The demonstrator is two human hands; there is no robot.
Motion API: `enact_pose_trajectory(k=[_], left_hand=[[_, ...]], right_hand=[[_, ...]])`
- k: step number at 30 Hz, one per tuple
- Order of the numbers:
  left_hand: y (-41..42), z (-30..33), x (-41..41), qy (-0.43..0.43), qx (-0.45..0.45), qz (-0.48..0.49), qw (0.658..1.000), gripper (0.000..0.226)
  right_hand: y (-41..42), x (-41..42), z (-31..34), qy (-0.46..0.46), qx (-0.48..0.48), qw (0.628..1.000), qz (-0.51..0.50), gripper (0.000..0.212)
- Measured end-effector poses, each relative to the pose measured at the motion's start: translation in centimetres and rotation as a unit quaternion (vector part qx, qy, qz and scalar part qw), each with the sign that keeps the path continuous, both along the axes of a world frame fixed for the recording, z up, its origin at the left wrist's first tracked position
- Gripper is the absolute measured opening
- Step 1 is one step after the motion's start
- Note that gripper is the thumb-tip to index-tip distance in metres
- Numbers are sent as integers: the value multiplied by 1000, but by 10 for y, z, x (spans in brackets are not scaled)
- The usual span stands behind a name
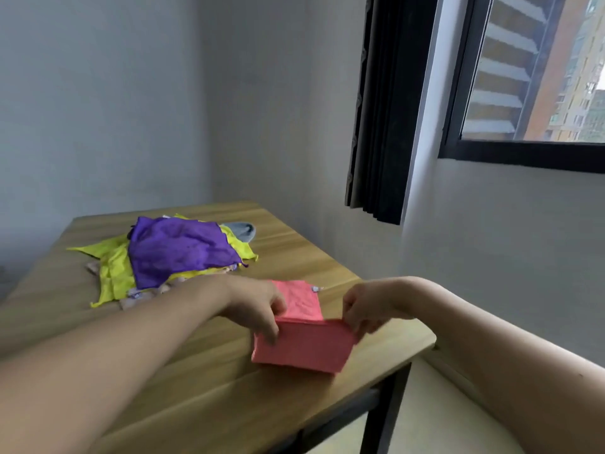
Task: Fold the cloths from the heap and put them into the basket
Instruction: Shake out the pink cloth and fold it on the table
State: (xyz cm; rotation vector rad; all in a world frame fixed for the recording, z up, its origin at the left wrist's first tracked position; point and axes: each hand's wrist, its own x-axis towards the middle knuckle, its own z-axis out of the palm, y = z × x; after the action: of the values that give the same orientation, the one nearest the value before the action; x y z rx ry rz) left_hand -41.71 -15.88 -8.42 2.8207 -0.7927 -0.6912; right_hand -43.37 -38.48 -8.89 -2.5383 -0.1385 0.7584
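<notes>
A pink cloth lies half folded near the right front edge of the wooden table. My left hand pinches its left fold edge. My right hand pinches the right corner of the same fold. Behind my left arm sits the heap: a purple cloth on top of yellow cloths, with a grey cloth at the back and pale patterned pieces underneath. No basket is in view.
The table's right edge drops off just beside my right hand, above a black metal leg. Grey walls stand behind and to the right. A dark curtain and a window are up on the right.
</notes>
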Motion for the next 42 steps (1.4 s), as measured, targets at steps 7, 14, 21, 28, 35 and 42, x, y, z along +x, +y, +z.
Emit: enact_pose_trajectory(k=[7,14,21,28,35,42], left_hand=[[-12,-43,-16,117,45,-2,992,22],[9,-62,12,126,-53,46,990,25],[15,-97,45,-44,-228,108,967,26],[17,-121,84,-111,-269,182,939,3],[-5,-118,150,-210,-230,234,921,19],[-28,-132,216,-215,-58,187,957,42]], right_hand=[[4,-4,-35,99,-56,992,49,10],[7,19,-51,31,59,998,6,14],[14,46,-89,-145,159,972,-99,16],[16,72,-112,-228,141,956,-116,12],[13,134,-120,-267,113,939,-185,16],[10,193,-131,-241,35,954,-172,26]])
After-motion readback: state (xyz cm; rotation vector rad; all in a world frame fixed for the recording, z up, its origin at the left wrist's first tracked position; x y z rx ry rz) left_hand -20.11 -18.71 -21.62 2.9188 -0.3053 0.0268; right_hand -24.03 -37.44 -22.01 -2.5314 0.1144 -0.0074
